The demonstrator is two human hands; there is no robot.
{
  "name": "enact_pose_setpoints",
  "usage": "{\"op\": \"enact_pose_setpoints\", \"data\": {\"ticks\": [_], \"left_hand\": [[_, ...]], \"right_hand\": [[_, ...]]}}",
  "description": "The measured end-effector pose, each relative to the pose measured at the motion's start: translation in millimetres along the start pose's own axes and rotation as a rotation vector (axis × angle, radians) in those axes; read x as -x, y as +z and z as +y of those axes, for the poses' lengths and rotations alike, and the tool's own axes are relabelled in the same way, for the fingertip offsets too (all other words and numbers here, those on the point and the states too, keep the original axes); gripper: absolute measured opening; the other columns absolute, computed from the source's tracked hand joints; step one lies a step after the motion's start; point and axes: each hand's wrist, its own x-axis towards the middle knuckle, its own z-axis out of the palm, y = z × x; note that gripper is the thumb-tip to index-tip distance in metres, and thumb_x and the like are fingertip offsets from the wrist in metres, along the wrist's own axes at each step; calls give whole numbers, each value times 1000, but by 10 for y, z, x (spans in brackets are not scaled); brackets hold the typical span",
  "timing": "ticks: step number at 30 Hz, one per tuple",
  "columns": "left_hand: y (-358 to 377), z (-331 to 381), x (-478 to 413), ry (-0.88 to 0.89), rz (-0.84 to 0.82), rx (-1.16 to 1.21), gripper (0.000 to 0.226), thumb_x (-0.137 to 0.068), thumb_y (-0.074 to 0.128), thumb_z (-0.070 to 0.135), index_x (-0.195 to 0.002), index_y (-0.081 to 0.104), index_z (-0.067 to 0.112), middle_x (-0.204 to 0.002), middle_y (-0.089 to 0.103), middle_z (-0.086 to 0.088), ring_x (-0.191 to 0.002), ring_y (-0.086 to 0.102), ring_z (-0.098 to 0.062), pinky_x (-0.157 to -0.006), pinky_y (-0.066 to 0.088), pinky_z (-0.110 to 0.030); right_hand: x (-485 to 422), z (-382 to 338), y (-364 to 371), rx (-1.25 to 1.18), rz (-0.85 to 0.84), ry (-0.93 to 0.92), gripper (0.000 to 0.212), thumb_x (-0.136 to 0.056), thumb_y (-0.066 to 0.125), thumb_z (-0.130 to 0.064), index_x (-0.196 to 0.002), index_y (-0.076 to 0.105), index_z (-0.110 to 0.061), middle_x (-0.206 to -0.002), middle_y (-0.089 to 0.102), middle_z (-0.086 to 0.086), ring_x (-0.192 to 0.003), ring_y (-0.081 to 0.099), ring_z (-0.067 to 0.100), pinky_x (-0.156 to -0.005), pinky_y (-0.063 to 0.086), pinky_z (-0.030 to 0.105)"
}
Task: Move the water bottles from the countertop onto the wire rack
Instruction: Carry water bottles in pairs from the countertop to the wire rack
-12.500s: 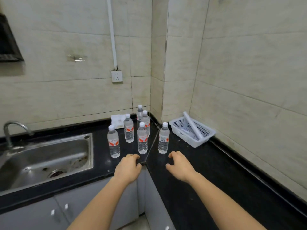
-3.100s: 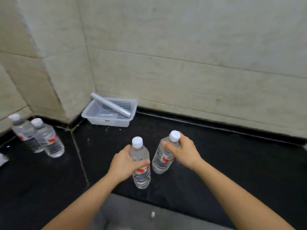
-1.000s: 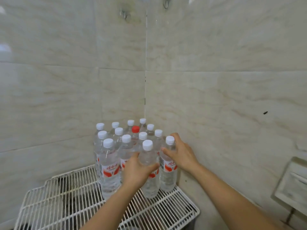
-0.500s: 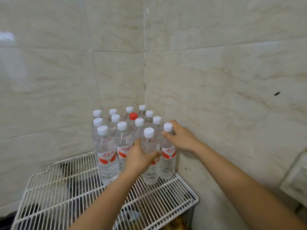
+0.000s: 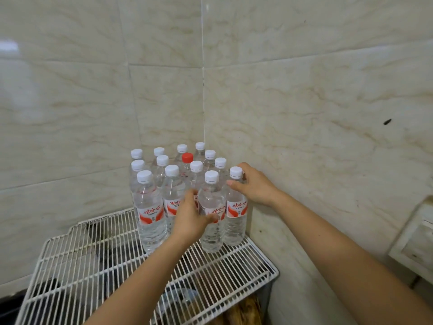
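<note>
Fingers of both hands wrap two front bottles standing on the wire rack (image 5: pixel 98 261).

The left hand (image 5: pixel 191 218) hides the label and lower neck of its bottle (image 5: pixel 212 231), fingers curled around the body; the right hand (image 5: pixel 254 186) grips the shoulder of the corner bottle (image 5: pixel 235 221), thumb in front, fingers hidden behind it. Both bottles stand upright on the rack at the front of the cluster in the tiled corner. Fourteen caps show: thirteen white and one red cap (image 5: pixel 187 157). Rear bottles are mostly hidden behind the front ones. Items beneath the rack are too dim to make out.
</note>
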Motion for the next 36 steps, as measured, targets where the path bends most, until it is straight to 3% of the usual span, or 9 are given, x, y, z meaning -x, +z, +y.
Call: {"op": "enact_pose_setpoints", "data": {"ticks": [5, 10, 14, 17, 22, 25, 28, 31, 36], "left_hand": [[18, -30, 24, 17, 20, -25, 73, -72, 82, 15, -133, 42, 18, -127, 55, -3, -119, 54, -23, -100, 48, -39], [-35, -59, 148, 88, 55, -27, 69, -78, 77, 19, -137, 41, 22, -112, 51, 15, -109, 50, -7, -90, 43, -24], [-302, -161, 321, 170, 116, -90, 53, -86, 68, 22, -134, 47, 22, -120, 50, 16, -111, 48, -2, -93, 43, -23], [-642, -283, 476, 214, 185, -192, 38, -88, 65, 22, -124, 56, 23, -114, 55, 16, -105, 53, -2, -90, 45, -22], [-1448, -570, 798, 179, 323, -304, 27, -87, 65, 18, -114, 62, 19, -110, 57, 12, -102, 54, -5, -88, 44, -23], [-2062, -863, 1186, 120, 372, -361, 24, -88, 62, 15, -112, 62, 19, -112, 58, 9, -106, 55, -10, -93, 45, -28], [-2731, -1199, 1747, 15, 444, -405, 22, -90, 59, 15, -111, 61, 19, -110, 54, 12, -104, 54, -8, -90, 43, -24], [-3443, -1569, 2430, -103, 527, -489, 23, -89, 59, 14, -111, 63, 17, -111, 58, 8, -106, 56, -13, -85, 42, -23], [-4631, -2211, 3794, -352, 617, -592, 28, -90, 57, 18, -117, 62, 16, -120, 59, 1, -107, 57, -14, -87, 41, -21]], "right_hand": [[50, -1, 54, -8, 17, 35, 34, -93, 56, -38, -122, 44, -24, -114, 59, 1, -102, 57, 21, -81, 47, 35], [148, -4, 125, 34, 137, 63, 44, -90, 57, -35, -130, 40, -25, -128, 57, 4, -108, 56, 22, -89, 49, 39], [283, -188, 188, 247, 408, -70, 48, -90, 55, -26, -135, 43, -14, -133, 52, 7, -123, 43, 23, -100, 41, 38], [398, -538, 373, 281, 458, -191, 42, -90, 57, -23, -130, 48, -13, -132, 51, 3, -124, 39, 21, -100, 36, 37], [579, -1252, 1109, 230, 299, -450, 38, -89, 56, -20, -125, 51, -10, -128, 50, 4, -121, 32, 16, -105, 28, 30], [777, -1696, 1759, 223, 148, -542, 43, -87, 51, -26, -125, 53, -7, -127, 53, 7, -121, 40, 23, -105, 36, 38], [1087, -2176, 2461, 272, 15, -625, 53, -84, 40, -37, -127, 53, -8, -127, 55, 8, -120, 47, 29, -104, 40, 44], [1518, -2743, 3185, 315, -181, -664, 52, -92, 45, -34, -139, 39, -13, -141, 43, 3, -132, 35, 24, -112, 27, 37], [2364, -3762, 4406, 320, -420, -772, 57, -95, 45, -35, -146, 28, -15, -147, 34, 3, -135, 28, 24, -113, 25, 39]]}}
